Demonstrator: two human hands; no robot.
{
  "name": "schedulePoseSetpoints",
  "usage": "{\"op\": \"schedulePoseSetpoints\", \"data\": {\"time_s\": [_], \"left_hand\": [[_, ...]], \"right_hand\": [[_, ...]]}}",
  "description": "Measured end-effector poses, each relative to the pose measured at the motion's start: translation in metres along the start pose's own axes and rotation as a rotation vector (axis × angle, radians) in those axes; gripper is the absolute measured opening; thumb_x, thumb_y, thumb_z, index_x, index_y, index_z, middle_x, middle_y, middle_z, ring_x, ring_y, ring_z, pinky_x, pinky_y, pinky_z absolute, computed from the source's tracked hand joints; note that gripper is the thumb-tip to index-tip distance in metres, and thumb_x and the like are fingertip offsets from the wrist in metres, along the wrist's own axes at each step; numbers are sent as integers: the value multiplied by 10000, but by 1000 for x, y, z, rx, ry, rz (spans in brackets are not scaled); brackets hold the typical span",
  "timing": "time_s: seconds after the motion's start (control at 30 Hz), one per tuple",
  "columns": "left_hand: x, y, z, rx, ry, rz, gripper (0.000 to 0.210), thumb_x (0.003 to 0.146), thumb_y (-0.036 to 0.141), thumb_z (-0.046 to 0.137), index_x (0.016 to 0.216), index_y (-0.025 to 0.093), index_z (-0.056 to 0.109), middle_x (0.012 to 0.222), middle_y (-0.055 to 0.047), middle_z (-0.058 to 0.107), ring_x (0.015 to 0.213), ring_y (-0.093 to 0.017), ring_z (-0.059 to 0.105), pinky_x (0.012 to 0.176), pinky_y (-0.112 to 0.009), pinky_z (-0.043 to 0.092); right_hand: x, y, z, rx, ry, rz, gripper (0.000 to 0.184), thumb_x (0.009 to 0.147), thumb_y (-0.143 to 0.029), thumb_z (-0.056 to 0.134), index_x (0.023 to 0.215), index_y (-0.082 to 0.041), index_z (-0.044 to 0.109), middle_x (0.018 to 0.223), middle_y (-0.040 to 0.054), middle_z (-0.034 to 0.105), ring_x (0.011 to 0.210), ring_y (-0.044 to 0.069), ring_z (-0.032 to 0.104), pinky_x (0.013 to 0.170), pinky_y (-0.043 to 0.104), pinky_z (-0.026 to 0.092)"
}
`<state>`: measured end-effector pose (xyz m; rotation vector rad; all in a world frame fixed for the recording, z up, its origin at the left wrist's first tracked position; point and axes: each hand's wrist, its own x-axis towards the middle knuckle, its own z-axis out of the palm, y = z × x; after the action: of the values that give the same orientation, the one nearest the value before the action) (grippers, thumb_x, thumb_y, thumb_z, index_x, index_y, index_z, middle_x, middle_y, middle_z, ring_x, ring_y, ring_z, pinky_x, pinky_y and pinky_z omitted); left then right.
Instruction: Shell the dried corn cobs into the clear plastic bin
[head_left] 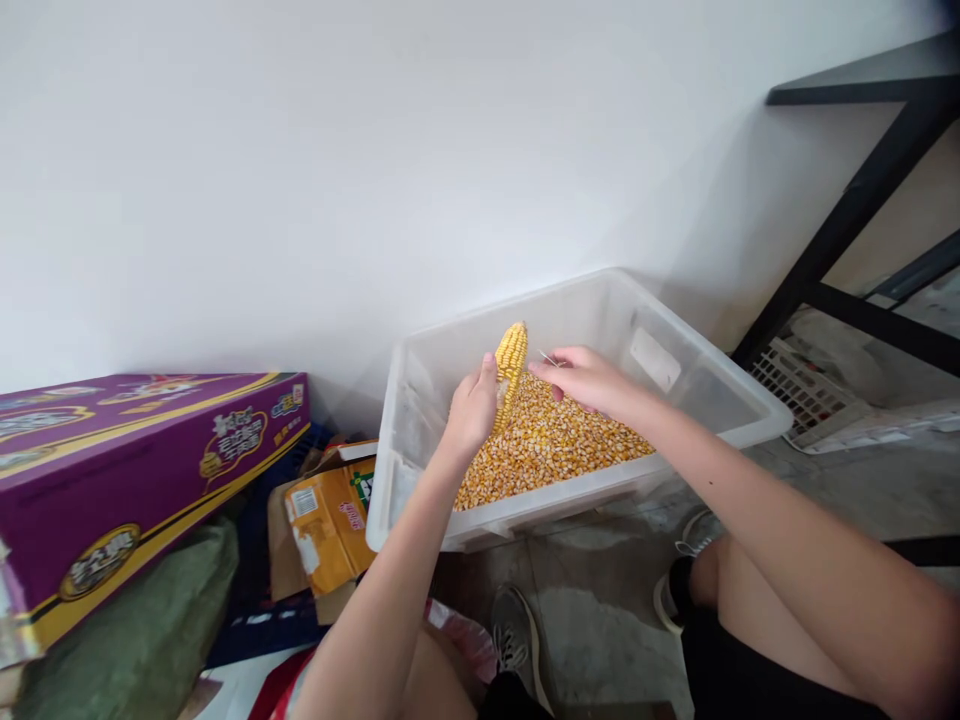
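Observation:
An ear of corn [513, 351] with yellow kernels stands tilted in my left hand [474, 405], whose fingers are closed around its side. Part of the ear shows a paler patch near my thumb. To its right, my right hand [581, 380] is closed in a pinch, and a thin pale strand [550, 358] sticks out from its fingertips; what the strand is I cannot make out. Both hands are over a translucent plastic bin [577, 490]. Loose corn kernels [547, 445] lie heaped in the bin below them.
A purple carton [165, 450] stands at the left, above a green sack [142, 630]. Between carton and bin lies an orange cardboard box [330, 530]. On the right are a black-framed table [862, 200] and a white basket [810, 390]. A white wall rises behind the bin.

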<state>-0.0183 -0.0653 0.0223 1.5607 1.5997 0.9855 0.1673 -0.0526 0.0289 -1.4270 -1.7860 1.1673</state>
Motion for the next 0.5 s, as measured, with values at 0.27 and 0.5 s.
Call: {"op": "schedulePoseSetpoints", "data": {"time_s": [0.27,0.5], "left_hand": [[4,-1,3,33,-9,71,386,916,463,338,819,185,589,891,-56,652,881,-207,579,835,-325,440],[-6,3,4,105,31,118,391,955,482,268,913,207,543,898,-49,635,878,-201,584,849,-329,415]], "right_hand": [[-15,-20,14,-277,-58,-228,296,956,-315,359,830,-175,588,728,49,628,589,128,493,556,278,295],[-18,-23,15,-333,-52,-278,320,963,-329,336,838,-178,590,726,63,619,574,135,453,562,302,267]]}}
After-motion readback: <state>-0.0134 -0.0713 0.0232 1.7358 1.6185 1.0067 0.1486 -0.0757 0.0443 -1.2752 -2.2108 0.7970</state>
